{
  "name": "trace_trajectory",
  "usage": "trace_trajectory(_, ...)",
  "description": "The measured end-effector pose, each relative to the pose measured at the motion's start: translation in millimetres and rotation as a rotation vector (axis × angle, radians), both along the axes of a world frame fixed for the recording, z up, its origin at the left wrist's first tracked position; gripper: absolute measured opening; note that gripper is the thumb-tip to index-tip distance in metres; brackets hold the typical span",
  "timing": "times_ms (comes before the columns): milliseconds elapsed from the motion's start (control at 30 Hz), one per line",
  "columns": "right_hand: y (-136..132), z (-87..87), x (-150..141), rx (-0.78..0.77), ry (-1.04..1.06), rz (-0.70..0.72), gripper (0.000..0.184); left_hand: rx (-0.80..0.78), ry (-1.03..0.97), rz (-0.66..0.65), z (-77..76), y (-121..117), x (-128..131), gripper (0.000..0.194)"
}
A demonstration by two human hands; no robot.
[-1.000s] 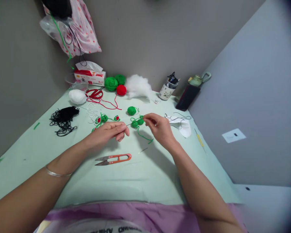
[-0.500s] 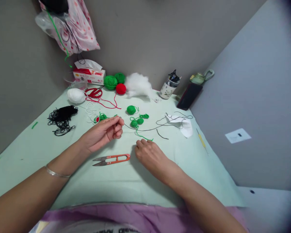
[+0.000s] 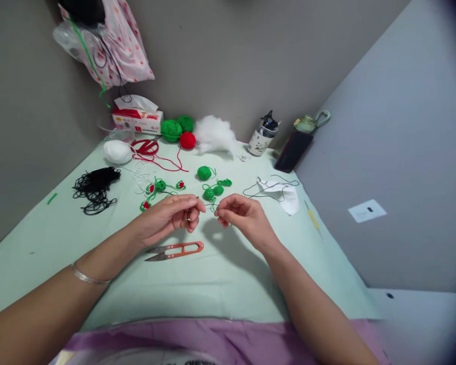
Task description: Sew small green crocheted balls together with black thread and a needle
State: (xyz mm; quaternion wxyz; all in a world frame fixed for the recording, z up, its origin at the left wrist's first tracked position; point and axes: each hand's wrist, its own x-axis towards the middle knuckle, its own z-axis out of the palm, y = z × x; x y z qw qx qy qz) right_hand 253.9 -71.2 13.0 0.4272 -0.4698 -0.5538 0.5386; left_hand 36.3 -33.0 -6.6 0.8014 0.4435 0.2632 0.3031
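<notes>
Between my hands runs a thin black thread (image 3: 210, 205), above the pale green tabletop. My left hand (image 3: 175, 213) pinches the thread between thumb and forefinger, and a dark strand hangs by its lower fingers. My right hand (image 3: 241, 215) is closed at the fingertips on the thread's other side, a short gap away. Just below the left hand lie thread snips (image 3: 180, 249) with orange handles, blades pointing left. Behind the hands are green crocheted balls (image 3: 213, 192) and a green ball piece (image 3: 160, 185) with red-and-green tips on cords. Whether a needle is held cannot be made out.
Black yarn (image 3: 97, 187) lies tangled at left, near a white yarn ball (image 3: 117, 151). Along the back stand a tissue box (image 3: 139, 121), green yarn balls (image 3: 171, 130), white stuffing (image 3: 215, 134) and a pen cup (image 3: 262, 140). A yellow crochet hook (image 3: 313, 220) lies right, near white paper (image 3: 287, 195).
My right hand has risen from the tabletop and come close to the left, its fingers now on the thread. My left hand has shifted slightly right and down, uncovering the red-and-green pieces.
</notes>
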Motion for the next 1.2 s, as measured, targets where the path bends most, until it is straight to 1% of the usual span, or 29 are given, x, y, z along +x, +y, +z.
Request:
trace_trajectory(67, 1.3, -1.3, -1.4, -0.019, 0.123, -0.022, 0.018, 0.049, 0.041, -0.020, 0.5, -3.0, 1.8, 0.024)
trace_trajectory(100, 1.8, -1.9, -1.7, -0.037, 0.175, -0.025, 0.021, 0.097, 0.087, -0.010, 0.4, -4.5, 2.9, 0.026)
trace_trajectory(133, 2.1, -2.2, -1.9, -0.063, 0.221, -0.026, 0.021, 0.175, 0.159, 0.021, 0.1, -6.0, 4.0, 0.027)
trace_trajectory(167, 2.4, -2.3, -1.9, -0.091, 0.260, -0.032, 0.019, 0.286, 0.256, 0.073, -0.3, -7.5, 5.2, 0.028)
trace_trajectory(233, 2.4, -1.6, -2.1, -0.128, 0.322, -0.059, 0.015, 0.553, 0.478, 0.187, -1.1, -10.1, 7.5, 0.028)
trace_trajectory(267, 2.4, -1.0, -2.3, -0.132, 0.348, -0.073, 0.016, 0.662, 0.569, 0.221, -1.2, -11.3, 8.6, 0.028)
trace_trajectory(300, 2.2, -0.4, -2.7, -0.128, 0.368, -0.081, 0.018, 0.731, 0.625, 0.227, -1.1, -12.6, 9.6, 0.029)
trace_trajectory(333, 1.9, 0.0, -3.3, -0.123, 0.380, -0.082, 0.020, 0.752, 0.640, 0.201, -0.6, -13.9, 10.6, 0.030)
trace_trajectory(433, 1.2, -1.1, -6.4, -0.138, 0.361, -0.036, 0.023, 0.663, 0.562, 0.057, 2.5, -17.6, 12.3, 0.033)
trace_trajectory(500, 1.0, -4.2, -8.8, -0.162, 0.320, 0.005, 0.025, 0.586, 0.492, 0.023, 4.8, -19.4, 12.1, 0.033)
trace_trajectory(567, 1.2, -8.3, -10.8, -0.186, 0.277, 0.043, 0.027, 0.513, 0.414, 0.048, 6.8, -20.0, 10.7, 0.033)
trace_trajectory(733, 1.5, -13.8, -13.2, -0.206, 0.239, 0.101, 0.027, 0.324, 0.161, 0.211, 11.7, -17.5, 6.1, 0.030)
trace_trajectory(767, 1.3, -13.7, -13.4, -0.211, 0.243, 0.115, 0.027, 0.278, 0.107, 0.212, 12.8, -17.1, 5.9, 0.029)
trace_trajectory(833, 1.1, -12.3, -13.4, -0.223, 0.250, 0.138, 0.028, 0.197, -0.003, 0.159, 14.3, -16.7, 6.7, 0.031)
trace_trajectory(900, 1.4, -9.8, -12.4, -0.226, 0.240, 0.119, 0.028, 0.159, -0.058, 0.129, 13.6, -16.8, 8.3, 0.032)
trace_trajectory(967, 2.0, -6.2, -10.5, -0.194, 0.230, 0.014, 0.025, 0.180, -0.003, 0.172, 10.6, -17.2, 10.2, 0.031)
trace_trajectory(1033, 2.3, -2.6, -8.6, -0.153, 0.262, -0.096, 0.022, 0.245, 0.131, 0.235, 5.8, -18.0, 12.2, 0.029)
trace_trajectory(1067, 2.2, -1.2, -8.1, -0.138, 0.295, -0.127, 0.021, 0.284, 0.193, 0.248, 3.3, -18.7, 13.4, 0.028)
trace_trajectory(1133, 1.3, 0.0, -8.6, -0.127, 0.364, -0.122, 0.021, 0.346, 0.270, 0.232, -1.3, -20.4, 16.1, 0.028)
trace_trajectory(1200, -0.3, -0.9, -10.7, -0.118, 0.402, -0.083, 0.019, 0.368, 0.291, 0.200, -4.5, -22.6, 19.0, 0.028)
